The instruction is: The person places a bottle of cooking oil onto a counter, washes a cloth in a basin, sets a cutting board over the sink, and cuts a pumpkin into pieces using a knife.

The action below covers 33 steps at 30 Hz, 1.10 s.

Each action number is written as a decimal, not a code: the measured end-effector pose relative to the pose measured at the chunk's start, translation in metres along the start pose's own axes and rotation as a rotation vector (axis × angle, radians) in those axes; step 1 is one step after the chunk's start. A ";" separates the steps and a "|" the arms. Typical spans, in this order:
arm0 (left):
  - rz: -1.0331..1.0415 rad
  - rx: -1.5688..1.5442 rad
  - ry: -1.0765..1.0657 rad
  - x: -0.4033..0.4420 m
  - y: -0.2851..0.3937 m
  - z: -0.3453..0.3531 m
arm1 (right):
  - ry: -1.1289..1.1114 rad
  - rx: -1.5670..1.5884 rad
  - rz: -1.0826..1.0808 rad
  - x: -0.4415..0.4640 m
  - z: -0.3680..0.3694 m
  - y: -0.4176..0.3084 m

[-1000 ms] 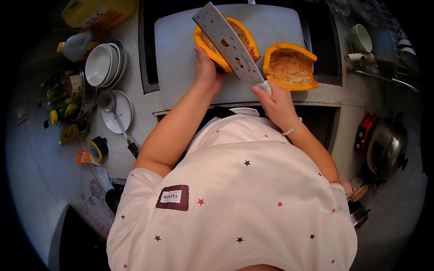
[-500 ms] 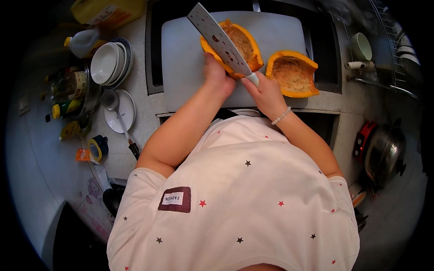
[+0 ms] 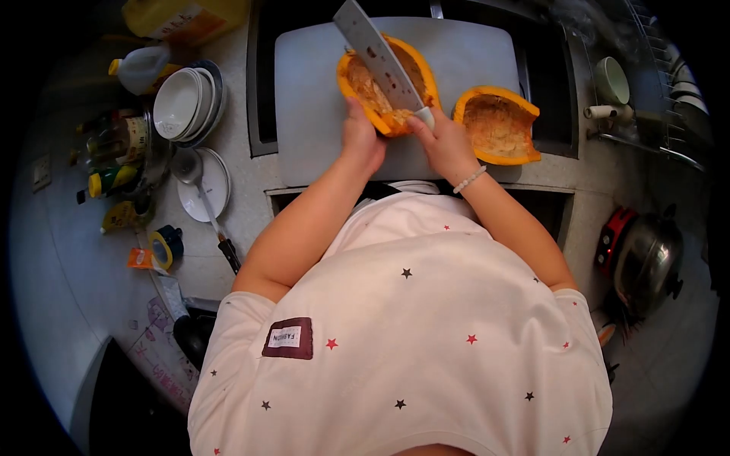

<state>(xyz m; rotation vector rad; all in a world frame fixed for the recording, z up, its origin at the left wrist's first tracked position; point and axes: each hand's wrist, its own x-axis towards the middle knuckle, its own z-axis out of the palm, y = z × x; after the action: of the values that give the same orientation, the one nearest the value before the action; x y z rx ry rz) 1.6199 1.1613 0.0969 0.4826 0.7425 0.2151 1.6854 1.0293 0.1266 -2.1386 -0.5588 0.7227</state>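
Note:
My left hand [image 3: 361,138] grips a hollow pumpkin half [image 3: 367,85] from its lower left side, tilting it above the board. In my right hand [image 3: 447,141] is the pale handle of a wide patterned cleaver [image 3: 380,57]. Its blade slants up and left across the pumpkin's hollow, seeming to dip inside it, with orange flesh showing on both sides. A second scooped-looking pumpkin piece [image 3: 498,129] lies hollow side up at the right, near my right hand. Beneath is a white cutting board [image 3: 308,106].
Stacked white bowls [image 3: 176,105], a plate [image 3: 217,186] and a spatula-like utensil [image 3: 199,190] stand on the left counter, with bottles [image 3: 114,144] beyond. At the right are a dish rack [image 3: 654,91], a green bowl [image 3: 610,80] and a lidded pot [image 3: 646,262].
The cleaver has shifted slightly and its blade has turned more edge-on, lower into the hollow. More of the pumpkin's inside shows left of the blade. Both hands keep their hold.

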 end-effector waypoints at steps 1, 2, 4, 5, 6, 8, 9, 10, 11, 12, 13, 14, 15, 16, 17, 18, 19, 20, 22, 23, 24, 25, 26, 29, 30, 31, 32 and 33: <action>0.000 0.001 0.010 -0.001 0.000 -0.002 | 0.026 0.007 0.002 0.000 -0.003 0.000; -0.009 0.014 -0.007 -0.002 0.000 -0.004 | 0.054 0.013 0.003 0.001 -0.008 -0.001; -0.026 0.041 -0.043 -0.005 0.001 -0.009 | 0.039 -0.006 0.018 -0.002 -0.016 -0.005; -0.045 0.029 -0.038 -0.006 0.003 -0.012 | 0.034 -0.025 0.007 -0.004 -0.021 -0.008; -0.054 0.052 -0.038 -0.007 0.005 -0.013 | 0.029 -0.043 -0.003 -0.006 -0.024 -0.009; -0.069 0.093 -0.036 -0.011 0.011 -0.013 | 0.013 -0.080 -0.070 -0.015 -0.026 -0.009; -0.098 0.157 -0.028 -0.014 0.015 -0.012 | 0.005 -0.099 -0.105 -0.018 -0.026 -0.009; -0.112 0.174 -0.034 -0.014 0.016 -0.014 | -0.011 -0.101 -0.104 -0.021 -0.025 -0.009; -0.125 0.191 -0.038 -0.013 0.016 -0.016 | -0.028 -0.102 -0.103 -0.024 -0.024 -0.010; -0.137 0.208 -0.043 -0.014 0.016 -0.016 | -0.044 -0.103 -0.103 -0.026 -0.023 -0.009; -0.145 0.154 -0.057 -0.015 0.016 -0.014 | -0.051 -0.115 -0.118 -0.027 -0.021 -0.008; -0.153 0.100 -0.071 -0.018 0.015 -0.012 | -0.058 -0.127 -0.134 -0.027 -0.020 -0.007; -0.160 0.047 -0.085 -0.020 0.014 -0.008 | -0.064 -0.138 -0.150 -0.028 -0.018 -0.007; -0.161 0.053 -0.073 -0.022 0.014 -0.004 | -0.056 -0.150 -0.170 -0.028 -0.017 -0.007; -0.162 0.059 -0.062 -0.023 0.013 -0.001 | -0.048 -0.162 -0.190 -0.028 -0.015 -0.008; -0.163 0.064 -0.051 -0.024 0.012 0.002 | -0.039 -0.175 -0.210 -0.028 -0.014 -0.008; -0.146 0.041 -0.053 -0.021 0.009 0.001 | -0.034 -0.187 -0.226 -0.028 -0.012 -0.006; -0.128 0.016 -0.056 -0.015 0.006 -0.003 | -0.029 -0.200 -0.241 -0.027 -0.008 -0.001; -0.105 -0.027 -0.058 -0.010 0.005 0.000 | -0.028 -0.222 -0.255 -0.026 -0.003 0.003; -0.101 -0.046 -0.056 -0.008 0.004 0.002 | -0.034 -0.230 -0.252 -0.027 -0.001 0.004; -0.097 -0.066 -0.054 -0.007 0.004 0.005 | -0.040 -0.239 -0.250 -0.027 0.001 0.004; -0.107 -0.108 -0.077 -0.006 0.005 0.006 | -0.035 -0.221 -0.251 -0.026 0.002 0.005; -0.117 -0.150 -0.101 -0.005 0.005 0.008 | -0.029 -0.203 -0.253 -0.026 0.002 0.005; -0.111 -0.157 -0.128 -0.003 -0.001 0.017 | 0.014 -0.182 -0.250 -0.019 0.010 0.013; -0.103 -0.140 -0.129 -0.003 -0.002 0.019 | 0.033 -0.180 -0.248 -0.015 0.014 0.016; -0.103 -0.148 -0.131 -0.003 -0.002 0.020 | 0.017 -0.208 -0.242 -0.011 0.016 0.019; -0.103 -0.156 -0.133 -0.003 -0.002 0.020 | 0.000 -0.235 -0.238 -0.007 0.018 0.021; -0.101 -0.165 -0.132 -0.003 -0.002 0.019 | -0.018 -0.262 -0.234 -0.005 0.020 0.021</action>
<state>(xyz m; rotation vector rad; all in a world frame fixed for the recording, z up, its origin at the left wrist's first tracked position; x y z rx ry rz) 1.6308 1.1514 0.1098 0.2989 0.6126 0.1468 1.6720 1.0251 0.1014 -2.2551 -0.9399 0.5636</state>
